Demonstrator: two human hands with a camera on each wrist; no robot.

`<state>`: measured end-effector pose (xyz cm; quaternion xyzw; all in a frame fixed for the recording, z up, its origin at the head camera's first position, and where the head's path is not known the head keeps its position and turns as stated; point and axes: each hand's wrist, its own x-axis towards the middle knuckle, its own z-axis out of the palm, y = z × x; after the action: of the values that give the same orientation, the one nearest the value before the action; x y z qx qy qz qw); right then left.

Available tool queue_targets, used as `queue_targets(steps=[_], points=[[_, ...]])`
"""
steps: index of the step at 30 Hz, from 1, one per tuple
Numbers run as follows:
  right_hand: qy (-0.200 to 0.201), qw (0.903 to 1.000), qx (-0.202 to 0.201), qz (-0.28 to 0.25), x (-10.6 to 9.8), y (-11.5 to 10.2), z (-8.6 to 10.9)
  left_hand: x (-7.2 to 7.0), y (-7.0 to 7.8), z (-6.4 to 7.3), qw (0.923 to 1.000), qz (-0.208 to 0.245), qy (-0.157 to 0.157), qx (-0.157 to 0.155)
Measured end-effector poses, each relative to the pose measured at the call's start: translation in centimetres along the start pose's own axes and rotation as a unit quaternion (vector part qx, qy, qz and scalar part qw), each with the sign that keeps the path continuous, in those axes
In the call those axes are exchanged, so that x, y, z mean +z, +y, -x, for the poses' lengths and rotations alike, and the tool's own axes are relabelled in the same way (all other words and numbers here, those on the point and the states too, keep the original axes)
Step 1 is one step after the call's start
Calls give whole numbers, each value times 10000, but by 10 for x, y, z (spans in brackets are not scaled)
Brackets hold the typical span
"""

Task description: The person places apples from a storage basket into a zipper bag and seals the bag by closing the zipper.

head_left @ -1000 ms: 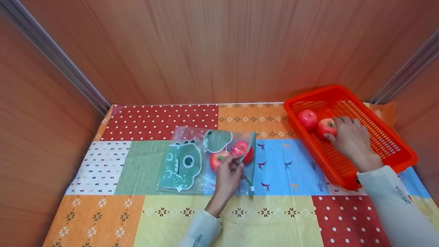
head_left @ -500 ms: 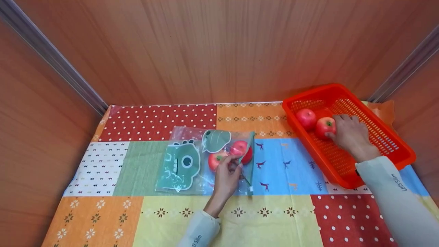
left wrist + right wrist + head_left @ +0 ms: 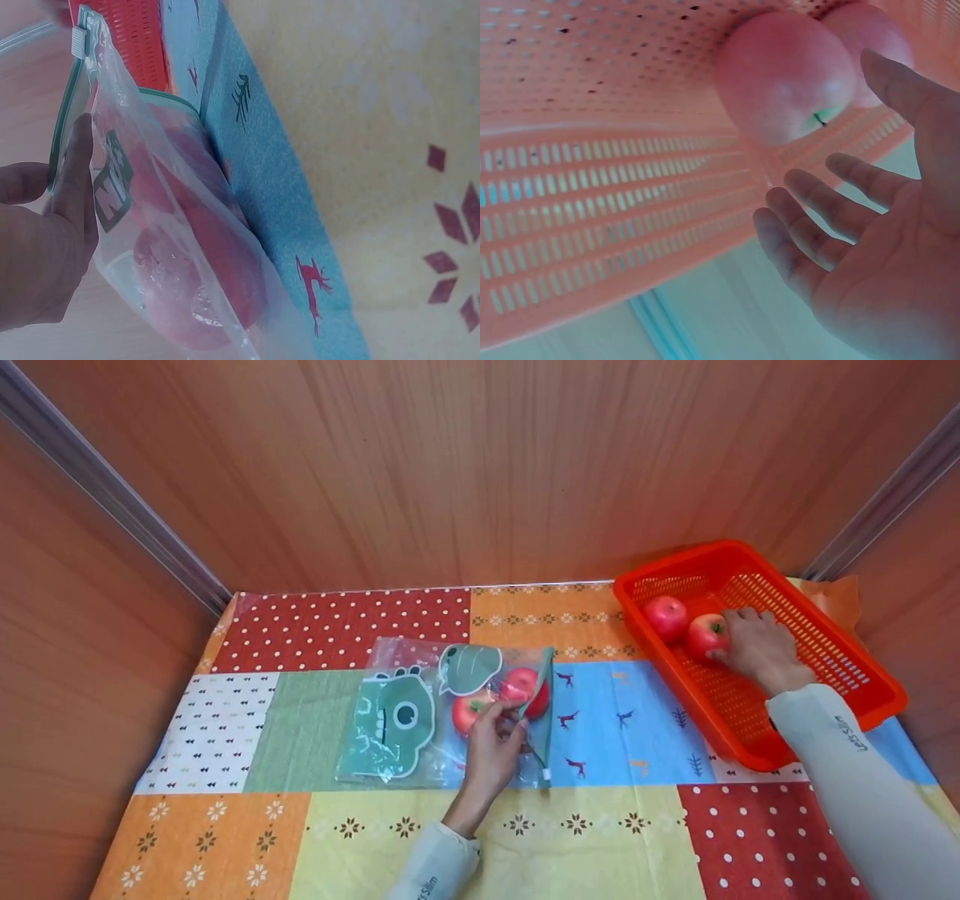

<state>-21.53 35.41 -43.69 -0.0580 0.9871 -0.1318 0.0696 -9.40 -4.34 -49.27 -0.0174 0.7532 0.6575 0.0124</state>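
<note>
Left hand [image 3: 491,754] pinches bag [image 3: 401,720] by lip, centre of head view, bagged apples [image 3: 469,714] inside; right hand [image 3: 761,649], fingers spread, beside stemmed apple [image 3: 705,639] in basket [image 3: 697,709], right of frame, contact unclear; second apple [image 3: 666,616] at its upper left; best curl fingers and thumb round stemmed apple's middle, hold lip lifted

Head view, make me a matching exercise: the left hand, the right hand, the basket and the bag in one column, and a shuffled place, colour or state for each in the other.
Column one
1. Left hand
2. Right hand
3. Basket
4. Bag

Column two
A. Orange-red, with slotted sides
B. Clear, with a green cartoon print
C. Beside an apple, fingers open
D. Pinching a green edge

Right pairs: 1-D, 2-C, 3-A, 4-B.
</note>
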Motion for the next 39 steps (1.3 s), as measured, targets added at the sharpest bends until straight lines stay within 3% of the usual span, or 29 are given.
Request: queue_targets(steps=[10,14,21,33,39], points=[[-137,9996,-186,185,7,14,-9,0,-1,0,9998,-97,23,170],[-223,9994,-188,179,9,17,-12,0,0,0,9999,-79,-5,95],[-473,9989,-45,-15,12,20,-17,0,1,1,10000,-25,-22,0],[-404,9989,-20,-219,14,19,-21,0,-1,1,10000,27,-37,77],[-564,9975,101,-405,11,17,-18,0,-1,0,9999,40,-14,151]])
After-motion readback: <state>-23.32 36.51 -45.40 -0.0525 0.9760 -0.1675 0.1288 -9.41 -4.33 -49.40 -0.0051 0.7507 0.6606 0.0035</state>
